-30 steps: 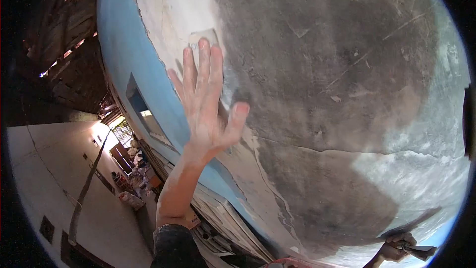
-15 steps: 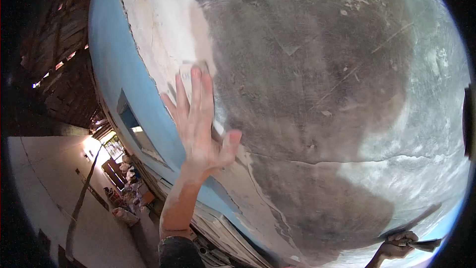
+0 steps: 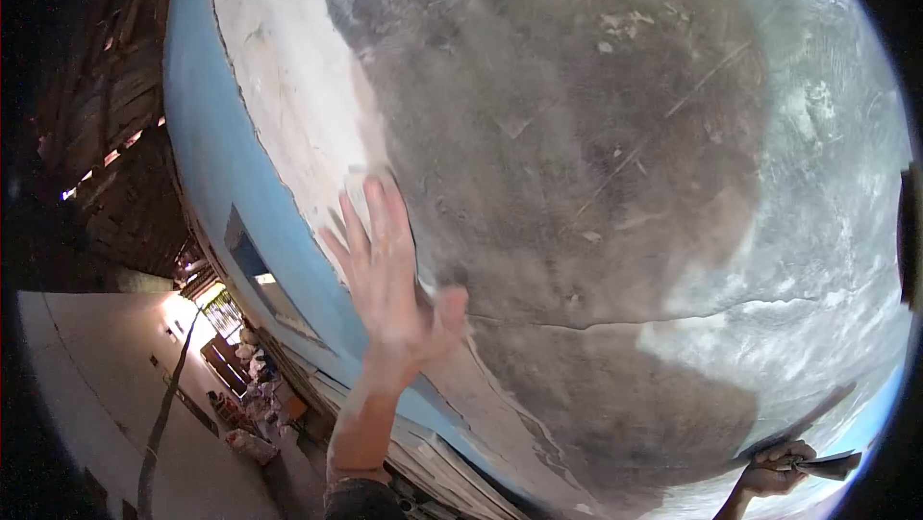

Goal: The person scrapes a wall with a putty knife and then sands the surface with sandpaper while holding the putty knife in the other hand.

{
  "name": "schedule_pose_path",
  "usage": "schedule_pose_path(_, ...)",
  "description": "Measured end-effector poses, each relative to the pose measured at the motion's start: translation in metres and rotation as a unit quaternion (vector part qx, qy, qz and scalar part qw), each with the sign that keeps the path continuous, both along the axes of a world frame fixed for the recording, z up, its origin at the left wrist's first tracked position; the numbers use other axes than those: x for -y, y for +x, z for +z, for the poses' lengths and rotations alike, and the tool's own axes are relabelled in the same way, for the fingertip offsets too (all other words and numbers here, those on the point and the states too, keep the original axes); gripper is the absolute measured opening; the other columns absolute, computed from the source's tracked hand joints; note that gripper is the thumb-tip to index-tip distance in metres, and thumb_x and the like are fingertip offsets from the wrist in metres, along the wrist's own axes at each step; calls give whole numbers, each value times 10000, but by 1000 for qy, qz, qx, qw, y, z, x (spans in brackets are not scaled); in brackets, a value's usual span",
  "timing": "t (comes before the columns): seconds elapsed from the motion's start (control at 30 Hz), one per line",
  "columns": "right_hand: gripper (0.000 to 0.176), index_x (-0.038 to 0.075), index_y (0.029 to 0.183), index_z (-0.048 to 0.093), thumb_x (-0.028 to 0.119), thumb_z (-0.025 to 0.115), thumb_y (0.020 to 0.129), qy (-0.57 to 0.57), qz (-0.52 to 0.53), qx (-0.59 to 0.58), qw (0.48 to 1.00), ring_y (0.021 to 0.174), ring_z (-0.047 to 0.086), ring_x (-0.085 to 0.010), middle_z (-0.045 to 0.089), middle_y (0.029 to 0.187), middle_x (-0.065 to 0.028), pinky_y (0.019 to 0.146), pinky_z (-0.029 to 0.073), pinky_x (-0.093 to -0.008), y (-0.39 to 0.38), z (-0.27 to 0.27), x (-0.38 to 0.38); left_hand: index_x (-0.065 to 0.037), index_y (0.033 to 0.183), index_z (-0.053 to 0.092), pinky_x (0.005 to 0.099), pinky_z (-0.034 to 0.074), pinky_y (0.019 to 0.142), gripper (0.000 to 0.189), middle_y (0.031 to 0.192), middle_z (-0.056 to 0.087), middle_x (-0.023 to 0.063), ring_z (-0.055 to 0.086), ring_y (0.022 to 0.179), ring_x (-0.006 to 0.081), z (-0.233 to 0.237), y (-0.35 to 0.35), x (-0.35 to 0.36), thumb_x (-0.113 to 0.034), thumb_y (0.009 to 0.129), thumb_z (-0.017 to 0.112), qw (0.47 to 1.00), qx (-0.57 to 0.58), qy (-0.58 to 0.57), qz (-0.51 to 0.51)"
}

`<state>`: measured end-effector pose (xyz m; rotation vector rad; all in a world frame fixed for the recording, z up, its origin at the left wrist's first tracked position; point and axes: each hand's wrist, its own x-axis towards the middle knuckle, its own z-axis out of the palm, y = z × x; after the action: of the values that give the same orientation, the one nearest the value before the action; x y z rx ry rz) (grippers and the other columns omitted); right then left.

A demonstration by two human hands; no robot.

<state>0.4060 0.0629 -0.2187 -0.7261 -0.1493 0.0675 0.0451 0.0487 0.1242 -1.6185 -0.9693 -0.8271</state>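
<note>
Head view. Pale pad (image 3: 367, 174), one: mostly covered; long axis apparently along the fingers, upper end toward the wall's (image 3: 596, 164) top edge. Lies beneath the left hand (image 3: 385, 280), on the white strip (image 3: 298, 68) beside the grey area; a margin shows past the fingertips. Left hand: flat, fingers spread, pressing the pad, unclenched. Scraper (image 3: 835, 466), one: near the wall's lower right edge, long axis nearly level, blade pointing right, projecting beyond the fist. Right hand (image 3: 777, 469): clenched around its handle.
</note>
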Motion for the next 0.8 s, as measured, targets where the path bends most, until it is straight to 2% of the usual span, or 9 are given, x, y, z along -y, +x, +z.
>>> schedule_pose_path(0.13,394,74,785,438,412,307,939,19,17,15,1000,374,319,-100,352,537,-15,373,262,-193,-6,9,1,29,1489,237,640,-19,1103,797,1550,223,228,80,1428,500,54,17,4,-543,952,378,1000,-10,9,-3)
schedule_pose_path(0.23,359,72,774,438,373,320,928,53,36,-33,997,380,339,-100,369,532,-16,367,263,-202,3,2,1,22,1491,239,641,-26,1101,788,1546,229,233,82,1433,487,32,15,6,-531,953,396,1000,15,-1,-13)
schedule_pose_path(0.33,336,70,768,442,340,323,927,62,23,19,998,385,359,-99,381,526,-16,361,262,-206,8,-5,-4,8,1500,225,647,-29,1097,799,1548,213,244,92,1434,484,-26,10,4,-526,942,431,999,25,-11,26)
schedule_pose_path(0.43,312,87,778,451,329,327,931,60,13,62,996,383,370,-93,392,532,-9,359,263,-199,16,-27,-10,26,1497,210,648,-43,1093,839,1545,203,259,102,1433,483,-3,7,8,-535,928,465,998,-16,0,59)
schedule_pose_path(0.53,309,102,785,461,339,328,933,10,44,-36,998,370,362,-94,402,542,-5,354,271,-198,0,9,3,67,1483,202,644,-63,1091,892,1538,218,266,112,1437,470,41,13,5,-558,912,485,999,-30,-13,-26)
schedule_pose_path(0.67,347,107,816,478,383,312,945,37,60,-3,998,379,351,-99,403,553,0,344,275,-202,10,-10,0,70,1482,201,644,-55,1094,907,1536,218,271,137,1440,448,12,10,6,-573,909,486,999,-8,-23,-35)
schedule_pose_path(0.73,447,-15,863,473,396,352,992,121,64,70,988,354,477,-191,521,562,-155,303,434,-324,10,-5,4,63,1485,198,651,-46,1093,910,1538,205,276,154,1439,441,-19,6,4,-584,909,478,999,0,-16,-40)
schedule_pose_path(0.77,452,-7,894,487,414,356,994,35,9,156,987,346,479,-200,534,573,-157,306,459,-346,25,-45,-10,59,1488,184,646,-52,1096,909,1542,192,273,145,1442,434,-16,7,3,-594,914,452,1000,-5,-16,-6)
schedule_pose_path(0.8,463,-8,906,489,426,352,991,52,18,153,987,343,479,-208,539,577,-160,304,462,-359,27,-49,-10,54,1491,171,642,-59,1098,908,1546,180,270,135,1446,428,-11,8,5,-603,919,426,999,-9,-16,29)
